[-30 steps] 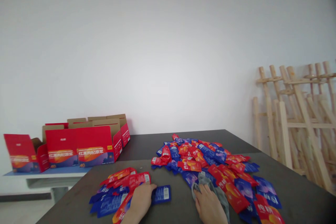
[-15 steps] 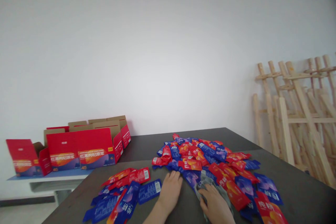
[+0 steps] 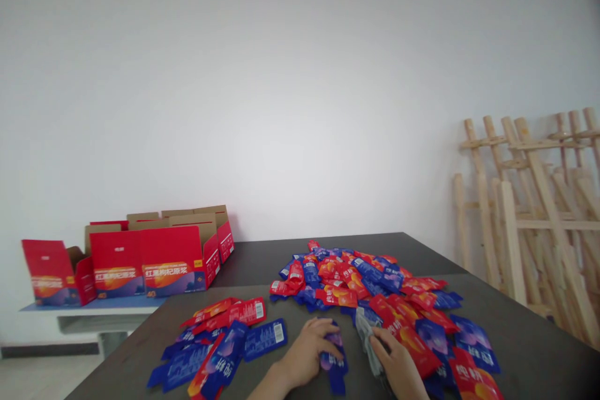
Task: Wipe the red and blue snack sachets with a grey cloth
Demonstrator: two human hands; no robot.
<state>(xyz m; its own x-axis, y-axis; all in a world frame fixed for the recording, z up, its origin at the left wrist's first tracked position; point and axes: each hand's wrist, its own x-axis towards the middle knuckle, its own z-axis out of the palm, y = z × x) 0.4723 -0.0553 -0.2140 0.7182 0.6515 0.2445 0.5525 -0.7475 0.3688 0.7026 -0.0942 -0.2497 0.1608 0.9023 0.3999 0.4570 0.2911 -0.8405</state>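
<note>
Blue sachet now between hands, gripped under curled fingers of left hand; half second earlier, that hand lay palm-down, without sachet, beside larger heap ahead. Right hand grasps grey cloth, now bunched narrower. Judged meaning: one sachet singled out; smaller pile, left of left hand, unchanged.

left hand arched palm-down, fingers curled, right hand gripping

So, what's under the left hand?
A blue pouch is under the fingers of the left hand. Its right edge and near end show; the part beneath the fingers, and anything under the palm, is covered.
</note>
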